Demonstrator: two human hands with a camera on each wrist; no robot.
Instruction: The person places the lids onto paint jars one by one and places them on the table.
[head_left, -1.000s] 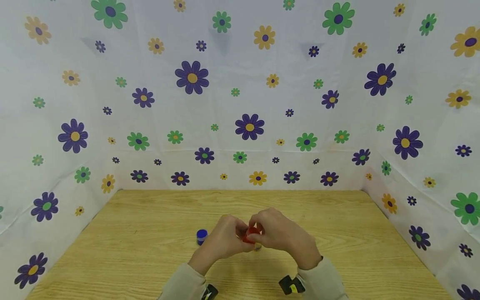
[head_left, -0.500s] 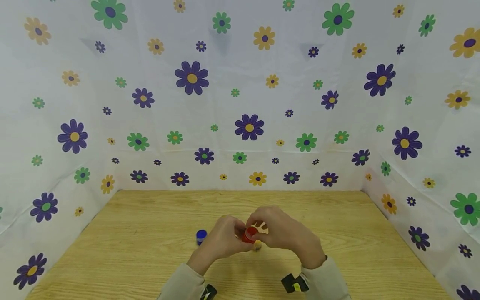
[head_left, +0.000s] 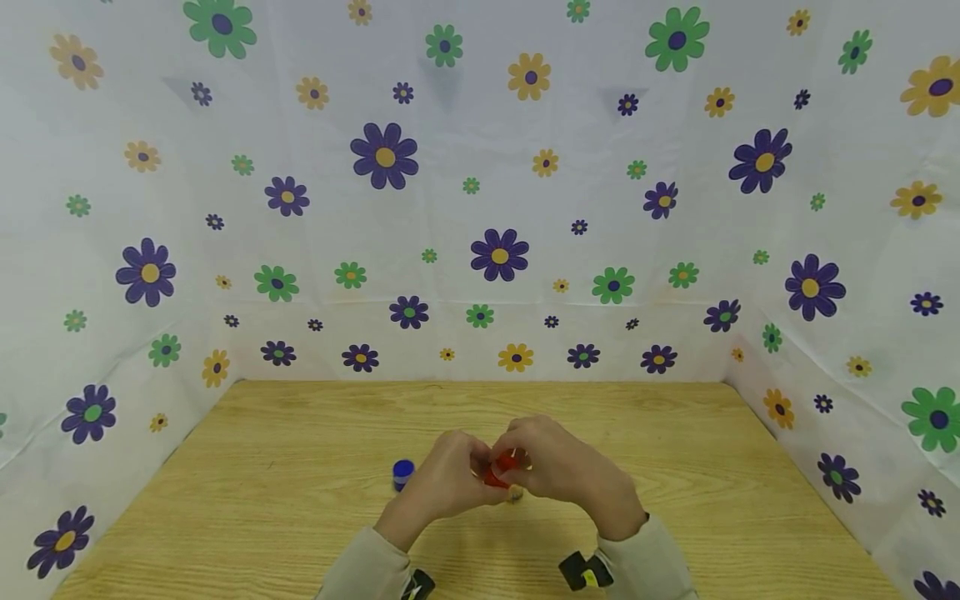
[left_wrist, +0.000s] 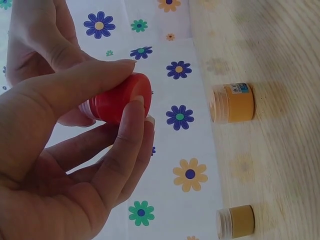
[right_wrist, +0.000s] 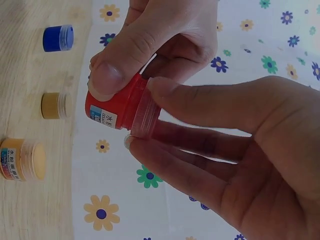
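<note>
A red paint jar (right_wrist: 125,102) with a small label is held in the air between both hands. My left hand (head_left: 448,475) grips the jar's red body, its thumb pressed along the side in the right wrist view. Thumb and fingers of my right hand (head_left: 562,467) pinch the clear lid (right_wrist: 146,110), which sits on the jar. In the left wrist view the rounded red base (left_wrist: 141,92) shows between the left thumb and fingers. The head view shows only a red patch of the jar between the hands.
On the wooden table (head_left: 262,500) stand a blue jar (head_left: 403,473), an orange-yellow jar (left_wrist: 240,103) and an ochre jar (right_wrist: 50,105), all with clear lids. The left hand hides the ochre one in the head view. A flowered cloth (head_left: 465,208) surrounds the table's back and sides.
Half a second ago the right fingers were spread off the lid and the hand lay slightly further right. Now they close around the lid again. The left hand stays nearly still.
</note>
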